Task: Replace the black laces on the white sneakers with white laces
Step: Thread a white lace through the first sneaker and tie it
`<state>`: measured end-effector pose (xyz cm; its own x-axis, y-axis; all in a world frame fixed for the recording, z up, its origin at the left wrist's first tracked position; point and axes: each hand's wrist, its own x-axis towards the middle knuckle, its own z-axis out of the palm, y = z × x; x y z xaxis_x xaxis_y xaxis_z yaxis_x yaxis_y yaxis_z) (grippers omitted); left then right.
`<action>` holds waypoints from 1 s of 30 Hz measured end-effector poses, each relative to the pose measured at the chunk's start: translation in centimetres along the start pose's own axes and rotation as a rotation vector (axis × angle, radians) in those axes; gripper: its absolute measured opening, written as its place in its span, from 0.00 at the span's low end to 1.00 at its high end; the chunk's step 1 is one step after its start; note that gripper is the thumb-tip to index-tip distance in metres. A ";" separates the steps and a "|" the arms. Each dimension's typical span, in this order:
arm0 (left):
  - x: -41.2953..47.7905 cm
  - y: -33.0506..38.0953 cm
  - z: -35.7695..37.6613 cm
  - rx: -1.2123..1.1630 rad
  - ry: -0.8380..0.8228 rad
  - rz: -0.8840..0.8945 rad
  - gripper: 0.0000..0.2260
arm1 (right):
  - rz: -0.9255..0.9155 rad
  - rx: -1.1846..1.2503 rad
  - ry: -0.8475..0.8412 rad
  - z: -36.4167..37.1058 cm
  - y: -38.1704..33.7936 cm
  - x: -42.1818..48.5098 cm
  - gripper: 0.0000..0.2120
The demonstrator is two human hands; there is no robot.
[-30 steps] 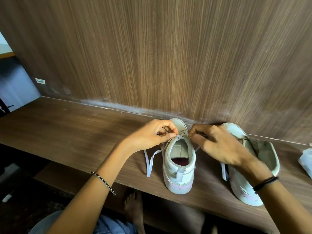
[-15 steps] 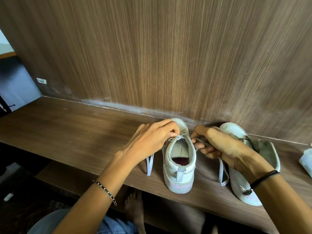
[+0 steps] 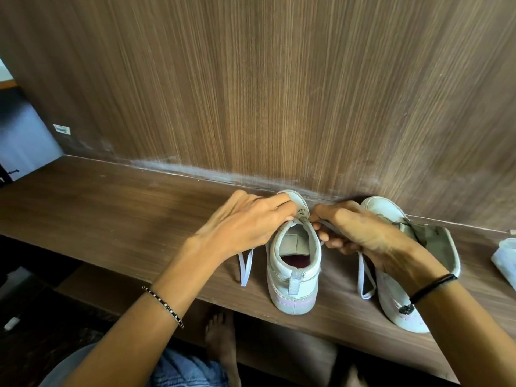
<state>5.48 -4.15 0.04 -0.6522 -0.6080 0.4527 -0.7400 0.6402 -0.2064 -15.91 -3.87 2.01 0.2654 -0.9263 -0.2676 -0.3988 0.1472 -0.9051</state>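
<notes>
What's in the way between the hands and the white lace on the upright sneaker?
Nothing visible. The left hand and right hand both pinch the white lace near the tongue of the upright sneaker. The other sneaker lies off to the right, clear of the lacing.

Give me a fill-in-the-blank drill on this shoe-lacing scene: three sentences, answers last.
The left hand and right hand both pinch a lace whose colour is ____.
The sneaker being laced stands with its heel turned ____ the person.
The other sneaker lies to that person's ____ of it.
Missing words: white; toward; right.
</notes>
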 end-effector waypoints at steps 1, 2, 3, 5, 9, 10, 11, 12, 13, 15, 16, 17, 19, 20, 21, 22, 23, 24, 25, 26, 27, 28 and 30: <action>-0.2 -0.1 0.0 -0.048 0.006 -0.015 0.05 | 0.007 0.008 -0.006 0.0 0.0 0.0 0.11; -0.3 -0.2 0.0 -0.113 0.009 -0.049 0.08 | 0.016 0.018 -0.013 0.0 0.0 0.0 0.11; -0.4 -0.3 -0.1 -0.192 0.005 -0.099 0.12 | 0.026 0.030 -0.020 -0.1 0.0 0.0 0.11; -0.7 -0.3 -0.4 -0.374 -0.033 -0.258 0.13 | 0.046 0.056 -0.031 -0.1 0.1 0.1 0.11; -0.8 0.0 -0.2 -0.600 -0.089 -0.484 0.08 | 0.051 0.044 -0.034 -0.2 0.1 0.3 0.09; -0.7 0.1 -0.2 -0.637 -0.102 -0.497 0.08 | 0.046 0.043 -0.036 -0.3 0.1 0.3 0.09; -0.6 0.3 -0.2 -0.666 -0.112 -0.499 0.10 | 0.042 0.042 -0.039 -0.4 0.1 0.3 0.09; -0.6 0.5 -0.3 -0.687 -0.131 -0.497 0.12 | 0.040 0.038 -0.037 -0.4 0.1 0.3 0.08; -0.5 0.6 -0.4 -0.702 -0.155 -0.495 0.13 | 0.041 0.031 -0.033 -0.4 0.1 0.2 0.09; -0.4 0.8 -0.5 -0.707 -0.179 -0.481 0.14 | 0.049 0.024 -0.027 -0.5 0.1 0.1 0.09; -0.4 0.9 -0.6 -0.700 -0.169 -0.476 0.14 | 0.055 0.031 -0.026 -0.5 0.1 0.1 0.09; -0.4 1.1 -0.6 -0.689 -0.152 -0.483 0.13 | 0.064 0.046 -0.023 -0.5 0.1 0.1 0.09; -0.2 1.3 -0.6 -0.672 -0.109 -0.513 0.11 | 0.090 0.081 -0.010 -0.4 0.0 0.2 0.09; -0.2 1.5 -0.6 -0.670 -0.089 -0.522 0.10 | 0.104 0.105 -0.003 -0.3 0.0 0.2 0.09; -0.1 1.6 -0.5 -0.674 -0.078 -0.528 0.10 | 0.118 0.134 0.003 -0.3 -0.1 0.2 0.09; -0.1 1.8 -0.4 -0.682 -0.072 -0.531 0.10 | 0.126 0.166 0.009 -0.3 -0.1 0.3 0.09; -0.1 1.9 -0.2 -0.684 -0.068 -0.534 0.10 | 0.132 0.193 0.014 -0.3 -0.1 0.3 0.09; -0.1 2.0 -0.1 -0.680 -0.063 -0.545 0.09 | 0.133 0.214 0.018 -0.3 -0.1 0.3 0.08; -0.1 2.1 0.0 -0.672 -0.059 -0.560 0.09 | 0.133 0.229 0.020 -0.3 -0.2 0.3 0.09; -0.1 2.2 0.0 -0.664 -0.060 -0.576 0.09 | 0.132 0.238 0.022 -0.3 -0.1 0.3 0.09; -0.1 2.2 0.0 -0.661 -0.068 -0.589 0.09 | 0.129 0.239 0.023 -0.2 -0.1 0.3 0.10; 0.0 2.3 0.0 -0.669 -0.080 -0.604 0.09 | 0.123 0.233 0.024 -0.2 -0.1 0.2 0.10; 0.0 2.3 -0.1 -0.707 -0.114 -0.644 0.08 | 0.106 0.209 0.020 -0.2 0.0 0.2 0.11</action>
<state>3.81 -2.65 -0.29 -0.1953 -0.9597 0.2019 -0.7158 0.2802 0.6396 -15.99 -4.07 2.04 0.2135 -0.9083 -0.3598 -0.2328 0.3104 -0.9217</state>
